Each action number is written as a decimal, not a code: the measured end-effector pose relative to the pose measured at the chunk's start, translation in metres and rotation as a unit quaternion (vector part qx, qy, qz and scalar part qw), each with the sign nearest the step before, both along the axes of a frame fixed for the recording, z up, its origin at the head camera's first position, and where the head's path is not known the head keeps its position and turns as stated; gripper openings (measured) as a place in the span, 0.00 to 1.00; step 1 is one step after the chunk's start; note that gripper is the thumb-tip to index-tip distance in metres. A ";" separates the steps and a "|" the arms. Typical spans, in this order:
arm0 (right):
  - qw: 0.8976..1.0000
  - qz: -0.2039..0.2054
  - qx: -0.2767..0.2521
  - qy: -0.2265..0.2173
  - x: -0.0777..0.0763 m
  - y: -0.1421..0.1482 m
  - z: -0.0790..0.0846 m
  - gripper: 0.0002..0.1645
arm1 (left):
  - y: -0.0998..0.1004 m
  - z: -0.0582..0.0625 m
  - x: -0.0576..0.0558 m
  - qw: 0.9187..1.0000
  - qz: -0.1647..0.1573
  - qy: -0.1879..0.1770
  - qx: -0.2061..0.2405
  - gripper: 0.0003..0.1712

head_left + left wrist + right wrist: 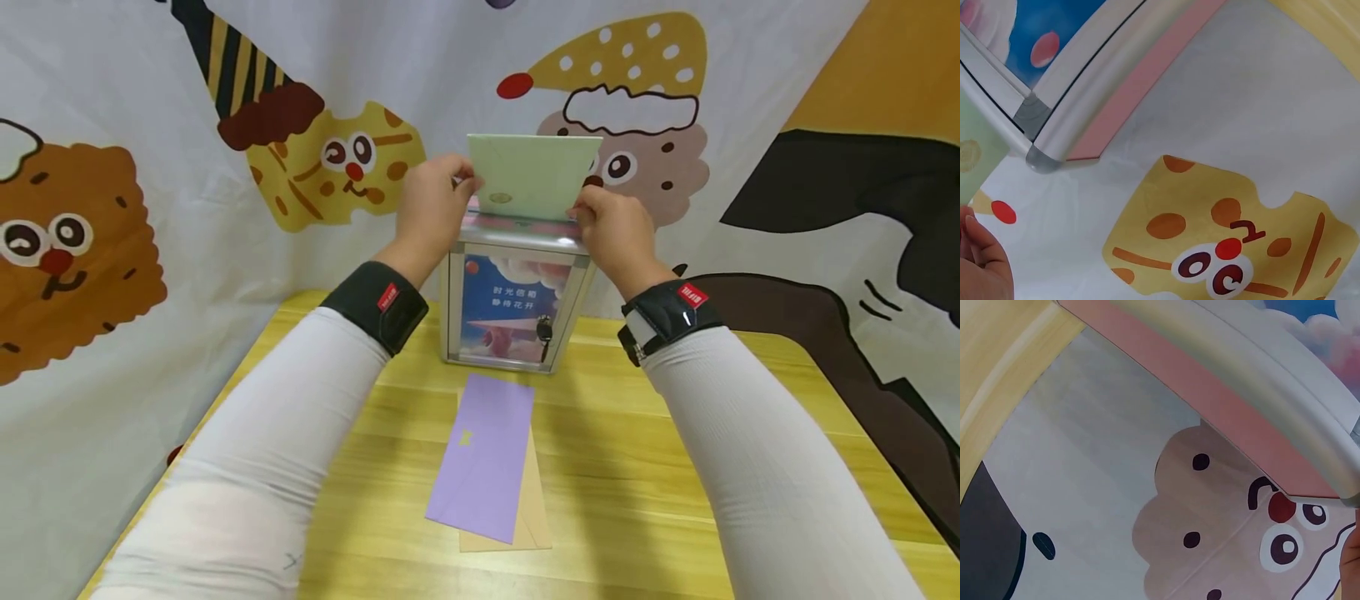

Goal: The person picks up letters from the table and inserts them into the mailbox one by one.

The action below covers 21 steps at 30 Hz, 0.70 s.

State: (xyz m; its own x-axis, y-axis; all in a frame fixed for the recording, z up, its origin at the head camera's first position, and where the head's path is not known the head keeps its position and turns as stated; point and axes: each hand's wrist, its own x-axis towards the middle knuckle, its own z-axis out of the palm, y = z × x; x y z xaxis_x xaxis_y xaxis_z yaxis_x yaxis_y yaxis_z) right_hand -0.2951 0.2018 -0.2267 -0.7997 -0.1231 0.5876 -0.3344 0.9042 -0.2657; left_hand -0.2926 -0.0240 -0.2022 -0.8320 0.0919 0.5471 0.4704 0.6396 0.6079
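Note:
A pale green envelope (536, 171) stands upright over the top of a silver-framed letter box (453, 308), its lower edge at the box's top. My left hand (435, 204) pinches the envelope's left edge between thumb and fingers. At the lower right corner, my right hand (618, 233) pinches the other side. A round gold seal shows low on the envelope, left of centre. In the left wrist view, the thumb and fingers (985, 256) sit at the green envelope's edge. Only a sliver of the right hand shows in the right wrist view.
In front of the box, a purple envelope (487, 454) lies partly over a tan envelope (534, 517) on the wooden table (645, 500). A small lock with a key (543, 329) is on the box's front. Behind hangs a white cloth (450, 67) with cartoon prints.

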 end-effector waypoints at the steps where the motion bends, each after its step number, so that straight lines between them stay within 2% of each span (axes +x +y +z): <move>1: 1.000 0.000 0.001 -0.004 0.000 0.000 0.000 0.08 | -0.001 0.000 0.000 1.000 0.001 0.002 -0.007 0.10; 7: 1.000 0.003 0.010 -0.029 -0.001 -0.002 0.000 0.09 | -0.005 -0.002 -0.003 0.999 0.004 0.020 -0.037 0.10; 11: 0.999 0.004 0.013 -0.040 0.001 -0.002 0.001 0.10 | -0.005 -0.006 -0.007 0.999 0.005 0.020 -0.048 0.10; 15: 0.999 0.019 0.016 -0.034 0.007 -0.001 0.006 0.09 | -0.004 -0.009 -0.010 0.998 0.008 0.007 -0.064 0.09; 21: 0.999 0.042 0.015 0.001 0.017 0.002 0.014 0.12 | -0.002 -0.010 -0.013 0.997 0.010 -0.022 -0.068 0.10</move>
